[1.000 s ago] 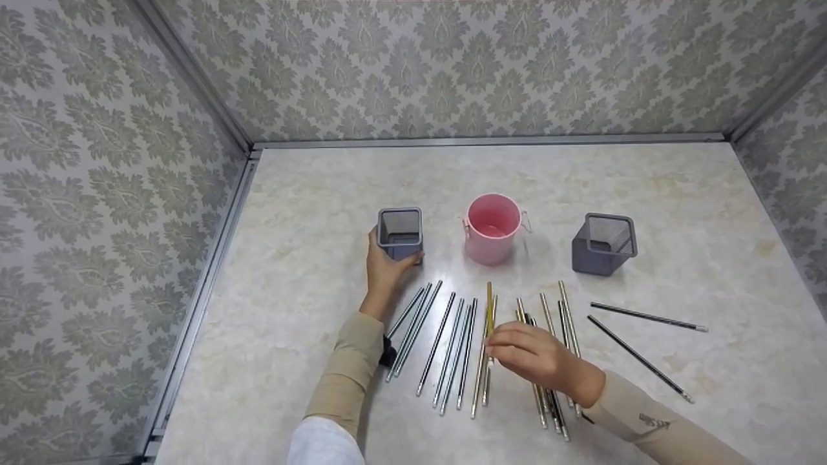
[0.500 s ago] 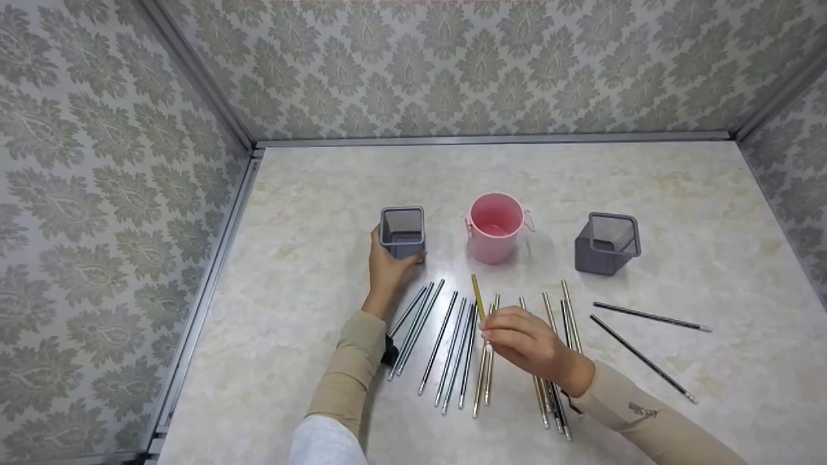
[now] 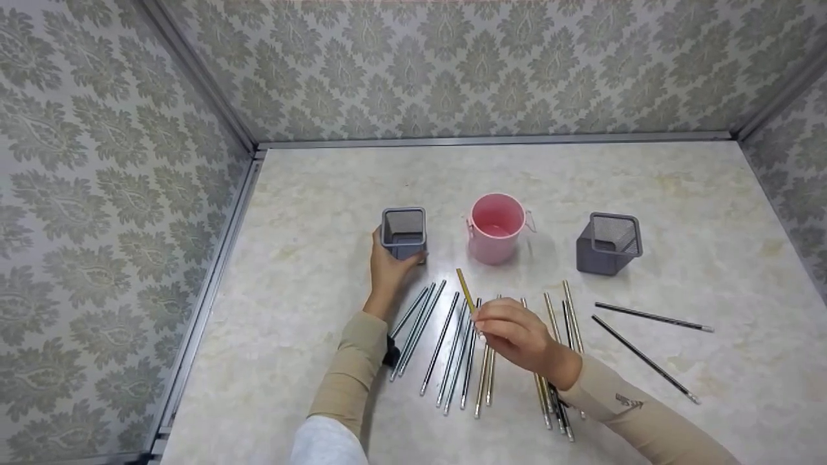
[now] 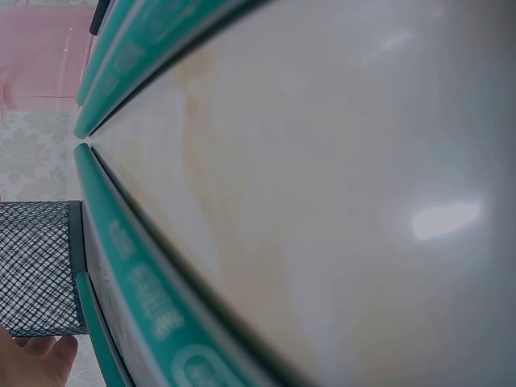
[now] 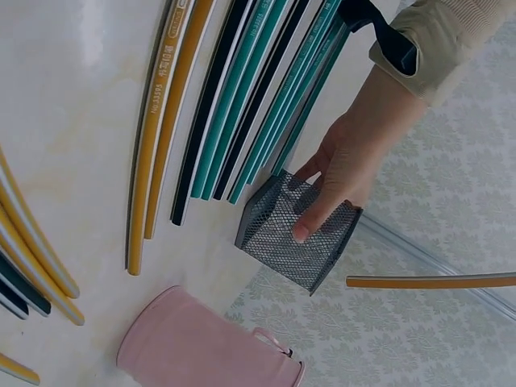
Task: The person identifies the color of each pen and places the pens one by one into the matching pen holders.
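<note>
My left hand [image 3: 389,274] grips a grey mesh pen holder [image 3: 407,250] standing left of centre, thumb along its near side. The right wrist view shows that holder's mesh wall [image 5: 290,238] with the left thumb across it. Above the loose pencils, my right hand [image 3: 520,336] pinches a yellow pencil [image 3: 464,287] near its eraser end, the other end pointing up and left. Beneath and around lie teal pencils [image 3: 417,329], black pencils [image 3: 439,343] and other yellow pencils [image 3: 482,378]. The right wrist view has the held pencil at its right edge; the fingers holding it are out of that view.
A pink bucket [image 3: 491,248] with wire handles stands between the two mesh holders. The second mesh pen holder [image 3: 597,258] is to its right. Two black pencils [image 3: 646,360] lie apart at the right. Patterned walls [image 3: 446,71] border the table [image 3: 271,258].
My right hand has moved left with the yellow pencil, lifting it and tilting its far end leftward. The left hand stays on the mesh pen holder.
</note>
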Demonstrator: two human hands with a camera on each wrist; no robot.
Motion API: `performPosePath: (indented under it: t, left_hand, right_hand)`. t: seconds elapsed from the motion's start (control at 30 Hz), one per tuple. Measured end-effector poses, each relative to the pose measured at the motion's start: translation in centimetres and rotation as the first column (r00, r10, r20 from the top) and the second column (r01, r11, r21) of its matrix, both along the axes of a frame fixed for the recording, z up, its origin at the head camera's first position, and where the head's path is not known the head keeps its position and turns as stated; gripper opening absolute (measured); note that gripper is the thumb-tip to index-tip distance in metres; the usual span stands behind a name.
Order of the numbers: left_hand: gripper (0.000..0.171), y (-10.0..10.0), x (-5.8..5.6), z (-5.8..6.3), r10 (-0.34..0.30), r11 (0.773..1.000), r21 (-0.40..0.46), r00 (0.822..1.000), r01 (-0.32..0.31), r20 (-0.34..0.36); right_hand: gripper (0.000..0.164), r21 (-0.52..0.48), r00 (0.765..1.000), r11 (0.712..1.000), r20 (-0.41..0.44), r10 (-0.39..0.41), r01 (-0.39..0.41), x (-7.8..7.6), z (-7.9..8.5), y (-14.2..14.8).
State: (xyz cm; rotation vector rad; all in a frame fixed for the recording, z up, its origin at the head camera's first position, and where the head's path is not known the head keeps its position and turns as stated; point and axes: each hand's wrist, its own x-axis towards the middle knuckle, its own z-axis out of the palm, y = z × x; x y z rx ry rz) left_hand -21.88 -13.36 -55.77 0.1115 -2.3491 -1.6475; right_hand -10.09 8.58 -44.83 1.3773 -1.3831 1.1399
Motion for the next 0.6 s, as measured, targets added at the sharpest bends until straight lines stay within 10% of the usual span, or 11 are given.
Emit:
performPosePath:
  t: [0.6]
  left_hand:
    - [0.095,-0.1,0.0,0.0,0.014,0.999,-0.032,1.0,-0.013,0.02]
  right_hand:
    - [0.008,-0.022,0.999,0.999,-0.034,0.038,-0.038,-0.9,0.3,-1.7]
